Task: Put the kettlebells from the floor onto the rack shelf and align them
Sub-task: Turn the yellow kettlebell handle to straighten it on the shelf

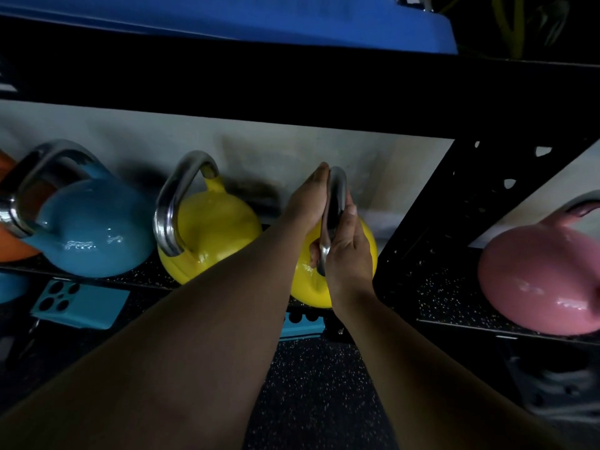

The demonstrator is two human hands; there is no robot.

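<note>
A yellow kettlebell (308,292) sits at the right end of the rack shelf (146,274), its steel handle edge-on to me. My left hand (308,196) presses flat against the handle's left side, with fingers curling under it. My right hand (349,248) grips the same handle from the right. To its left stand a second yellow kettlebell (214,235) and a blue kettlebell (94,228), both on the shelf with handles tilted toward me. An orange kettlebell (9,245) shows at the far left edge.
A black perforated rack upright (454,203) stands right of the held kettlebell. Beyond it a pink kettlebell (545,280) rests on the neighbouring shelf. A blue mat (227,21) lies on the upper shelf. Speckled rubber floor (318,384) lies below, with teal brackets (81,303) under the shelf.
</note>
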